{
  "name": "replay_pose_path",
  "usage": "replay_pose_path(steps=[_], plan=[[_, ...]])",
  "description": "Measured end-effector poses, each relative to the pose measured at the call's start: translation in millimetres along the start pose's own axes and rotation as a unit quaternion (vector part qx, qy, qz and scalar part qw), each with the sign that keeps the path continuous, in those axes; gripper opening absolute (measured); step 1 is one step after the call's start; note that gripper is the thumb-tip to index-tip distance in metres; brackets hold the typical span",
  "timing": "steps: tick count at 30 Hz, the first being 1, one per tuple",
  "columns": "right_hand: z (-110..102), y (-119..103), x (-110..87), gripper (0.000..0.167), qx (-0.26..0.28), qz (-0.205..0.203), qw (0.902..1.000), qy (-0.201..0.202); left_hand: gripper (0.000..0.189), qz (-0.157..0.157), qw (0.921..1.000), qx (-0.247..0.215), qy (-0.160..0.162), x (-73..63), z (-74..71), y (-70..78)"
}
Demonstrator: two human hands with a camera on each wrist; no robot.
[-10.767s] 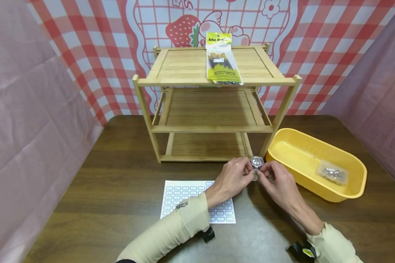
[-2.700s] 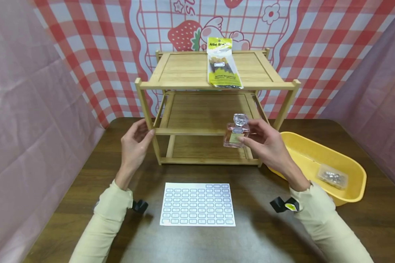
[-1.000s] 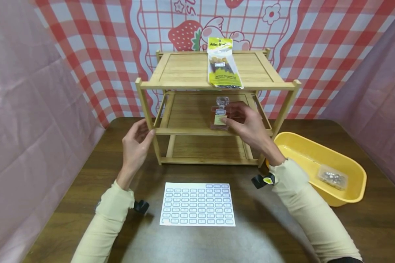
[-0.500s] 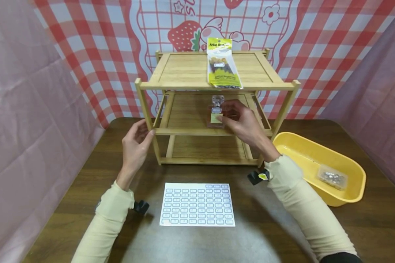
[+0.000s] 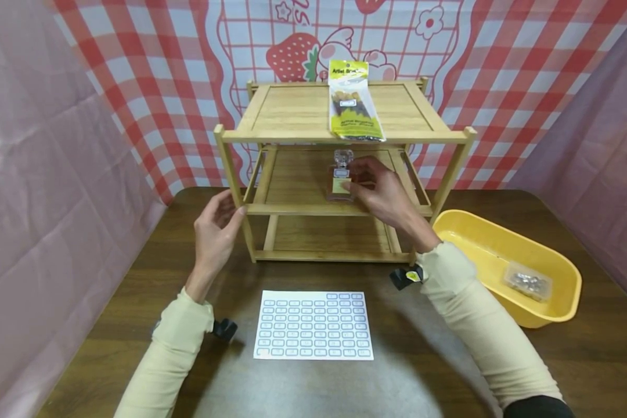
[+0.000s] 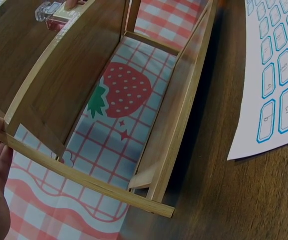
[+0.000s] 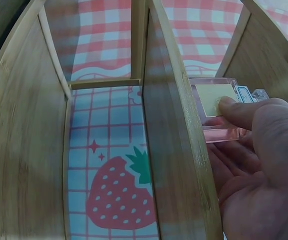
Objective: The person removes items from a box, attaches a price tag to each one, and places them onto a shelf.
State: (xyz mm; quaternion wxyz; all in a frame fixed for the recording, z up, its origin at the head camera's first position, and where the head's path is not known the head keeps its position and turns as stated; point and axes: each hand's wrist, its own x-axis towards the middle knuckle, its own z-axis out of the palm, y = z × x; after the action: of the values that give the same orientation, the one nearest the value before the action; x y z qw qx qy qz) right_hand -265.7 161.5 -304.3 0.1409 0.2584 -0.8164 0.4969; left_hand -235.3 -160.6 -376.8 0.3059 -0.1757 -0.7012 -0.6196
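My right hand holds a small perfume bottle upright at the middle level of a three-tier wooden shelf. The bottle has a faceted clear stopper, pinkish glass, a pale yellow label and a small blue-edged sticker near the neck. In the right wrist view, the thumb presses on the yellow label and the other fingers are behind the glass. The bottle's base is close to the middle board. My left hand grips the shelf's front left post, thumb in front, with its fingers partly hidden behind.
A packet of artist brushes lies on the top board. On the table, a sticker sheet lies before the shelf. To the right is a yellow basin with a clear box of small shiny pieces. A checked cloth hangs behind.
Earlier, both hands worked on the bottle in front of the shelf. The left hand has since taken the left post; the right has carried the bottle up, left and onto the middle level.
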Motion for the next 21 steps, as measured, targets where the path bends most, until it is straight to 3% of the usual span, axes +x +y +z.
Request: replay_pose_path(steps=[21], plan=[[-0.5,-1.4,1.7,0.038,-0.03,0.013,0.9994,-0.013,0.035,-0.005,0.9999,0.013,0.0,-0.6,2.8,2.7]])
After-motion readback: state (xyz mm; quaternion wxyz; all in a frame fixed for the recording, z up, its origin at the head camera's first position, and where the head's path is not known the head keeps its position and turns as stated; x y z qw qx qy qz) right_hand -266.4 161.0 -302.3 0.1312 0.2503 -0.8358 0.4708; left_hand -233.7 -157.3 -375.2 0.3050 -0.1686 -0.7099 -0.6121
